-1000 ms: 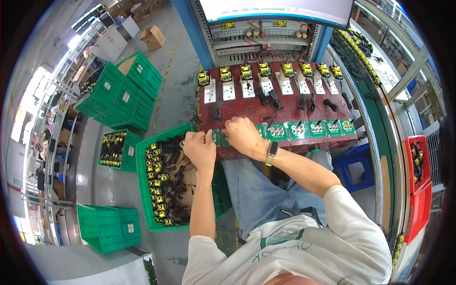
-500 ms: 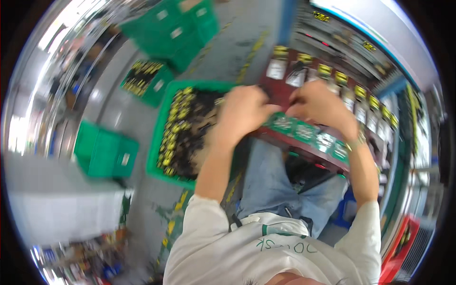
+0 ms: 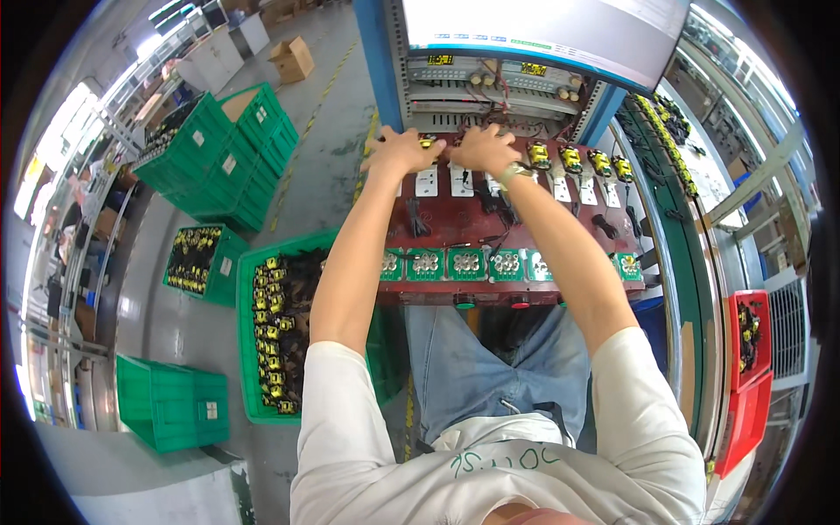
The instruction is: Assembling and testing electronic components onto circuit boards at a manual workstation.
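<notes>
Both arms reach across a dark red test board (image 3: 442,219). My left hand (image 3: 398,154) is at its back left edge, fingers spread, the thumb beside a small yellow-and-black electronic unit (image 3: 426,143). Just to its right, my right hand (image 3: 486,150) lies over the back row with fingers apart, covering what is under it. More yellow-and-black units (image 3: 570,159) stand along the row to the right, each behind a white plate (image 3: 585,190). Black cables (image 3: 417,219) lie mid-board. Green circuit boards (image 3: 466,263) line the near edge.
A green crate (image 3: 248,350) of yellow units and cables stands left of the board. Other green crates (image 3: 188,420) sit on the floor further left. Behind the board are a metal rack (image 3: 490,92) and a large screen (image 3: 542,35). Red bins (image 3: 744,420) are at right.
My hands have moved from the board's near edge by the green circuit boards to its back row. The view has turned, and the blur has gone.
</notes>
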`<state>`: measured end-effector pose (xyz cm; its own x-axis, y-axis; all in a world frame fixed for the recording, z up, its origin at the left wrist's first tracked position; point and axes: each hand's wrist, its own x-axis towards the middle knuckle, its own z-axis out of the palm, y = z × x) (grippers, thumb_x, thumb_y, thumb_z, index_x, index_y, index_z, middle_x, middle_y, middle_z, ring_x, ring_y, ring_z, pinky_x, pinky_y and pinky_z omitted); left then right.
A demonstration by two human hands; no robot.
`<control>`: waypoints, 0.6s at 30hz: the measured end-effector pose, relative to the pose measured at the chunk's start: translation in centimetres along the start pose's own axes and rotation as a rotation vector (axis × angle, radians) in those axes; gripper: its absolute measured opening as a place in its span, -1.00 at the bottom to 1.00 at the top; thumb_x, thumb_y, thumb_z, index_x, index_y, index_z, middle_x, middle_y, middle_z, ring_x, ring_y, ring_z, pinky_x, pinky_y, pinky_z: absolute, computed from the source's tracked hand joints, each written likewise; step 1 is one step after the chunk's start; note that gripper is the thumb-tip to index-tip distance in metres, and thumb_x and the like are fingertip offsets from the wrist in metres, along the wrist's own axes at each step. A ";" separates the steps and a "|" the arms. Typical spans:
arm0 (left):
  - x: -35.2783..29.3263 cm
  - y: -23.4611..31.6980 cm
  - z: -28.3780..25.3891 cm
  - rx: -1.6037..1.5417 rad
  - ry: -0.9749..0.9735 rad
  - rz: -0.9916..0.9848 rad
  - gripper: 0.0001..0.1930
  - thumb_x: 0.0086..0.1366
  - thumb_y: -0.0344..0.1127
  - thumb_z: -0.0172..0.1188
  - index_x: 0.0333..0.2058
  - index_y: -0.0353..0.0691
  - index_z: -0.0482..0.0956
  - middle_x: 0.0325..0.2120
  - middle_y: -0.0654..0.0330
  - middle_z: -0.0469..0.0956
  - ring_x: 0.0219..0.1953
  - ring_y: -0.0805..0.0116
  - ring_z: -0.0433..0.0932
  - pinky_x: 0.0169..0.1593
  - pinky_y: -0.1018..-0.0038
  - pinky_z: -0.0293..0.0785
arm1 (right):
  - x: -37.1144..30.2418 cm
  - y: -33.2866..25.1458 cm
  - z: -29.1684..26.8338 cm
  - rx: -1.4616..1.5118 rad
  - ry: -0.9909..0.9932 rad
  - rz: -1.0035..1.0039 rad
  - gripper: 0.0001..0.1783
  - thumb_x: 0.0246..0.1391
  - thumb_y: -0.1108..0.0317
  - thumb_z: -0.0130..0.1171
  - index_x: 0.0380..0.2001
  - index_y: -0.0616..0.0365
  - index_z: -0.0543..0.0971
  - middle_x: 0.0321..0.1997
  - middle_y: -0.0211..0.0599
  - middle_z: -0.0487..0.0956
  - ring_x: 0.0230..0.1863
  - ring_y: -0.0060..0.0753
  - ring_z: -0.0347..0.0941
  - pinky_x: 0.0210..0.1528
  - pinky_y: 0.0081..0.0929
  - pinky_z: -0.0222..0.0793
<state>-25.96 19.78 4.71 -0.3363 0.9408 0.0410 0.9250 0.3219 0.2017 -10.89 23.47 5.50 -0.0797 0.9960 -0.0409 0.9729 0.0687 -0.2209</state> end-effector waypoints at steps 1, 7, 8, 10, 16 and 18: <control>0.8 0.0 0.0 -0.012 -0.108 -0.019 -0.23 0.40 0.43 0.09 0.29 -0.07 0.62 0.45 -0.20 0.16 0.32 -0.43 0.26 0.20 -0.41 0.33 | 0.1 -0.5 0.8 -0.048 0.025 0.033 -0.13 0.22 -0.35 0.17 0.33 0.15 0.54 0.42 0.13 0.32 0.31 0.32 0.24 0.05 0.31 0.34; 0.9 1.9 0.7 -0.060 -0.142 -0.223 -0.08 0.32 0.54 0.08 0.27 -0.19 0.62 0.44 -0.15 0.16 0.29 -0.28 0.20 0.21 -0.21 0.25 | 1.1 -0.7 1.4 -0.091 0.059 0.027 -0.21 0.22 -0.32 0.16 0.17 0.18 0.67 0.28 0.14 0.35 0.08 0.22 0.19 -0.13 0.02 0.22; 1.0 2.3 0.4 -0.058 -0.138 -0.206 -0.08 0.32 0.54 0.08 0.27 -0.19 0.62 0.44 -0.15 0.16 0.29 -0.28 0.20 0.21 -0.21 0.25 | 1.2 -0.8 1.4 -0.109 0.068 0.028 -0.24 0.21 -0.31 0.17 0.12 0.18 0.70 0.27 0.14 0.36 0.08 0.23 0.19 -0.14 0.01 0.22; 1.0 2.7 0.3 -0.099 -0.110 -0.236 -0.11 0.31 0.51 0.10 0.26 -0.19 0.63 0.43 -0.12 0.16 0.28 -0.24 0.18 0.22 -0.18 0.21 | 1.3 -0.8 0.8 -0.123 0.078 0.044 -0.27 0.21 -0.29 0.18 0.07 0.17 0.73 0.26 0.14 0.36 0.08 0.23 0.19 -0.15 0.01 0.22; 0.3 2.5 0.9 -0.098 -0.126 -0.232 -0.13 0.29 0.47 0.14 0.22 -0.23 0.64 0.40 -0.06 0.15 0.29 -0.20 0.13 0.24 -0.16 0.14 | 0.7 0.0 -8.7 0.052 0.497 -0.277 -0.29 0.22 -0.28 0.14 -0.19 0.27 0.77 0.30 0.30 0.37 0.09 0.30 0.19 0.01 0.13 0.32; 1.2 1.7 1.4 -0.113 -0.074 -0.260 -0.13 0.26 0.45 0.17 0.20 -0.25 0.64 0.40 -0.07 0.13 0.31 -0.20 0.11 0.25 -0.16 0.12 | -0.8 1.0 -12.9 0.059 0.422 -0.434 -0.28 0.22 -0.26 0.14 -0.19 0.31 0.76 0.21 0.32 0.44 0.09 0.33 0.22 0.11 0.16 0.39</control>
<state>-24.55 21.64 3.75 -0.5418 0.8349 -0.0970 0.7827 0.5432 0.3037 -7.10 23.44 17.86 -0.3615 0.8154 0.4521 0.8563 0.4822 -0.1850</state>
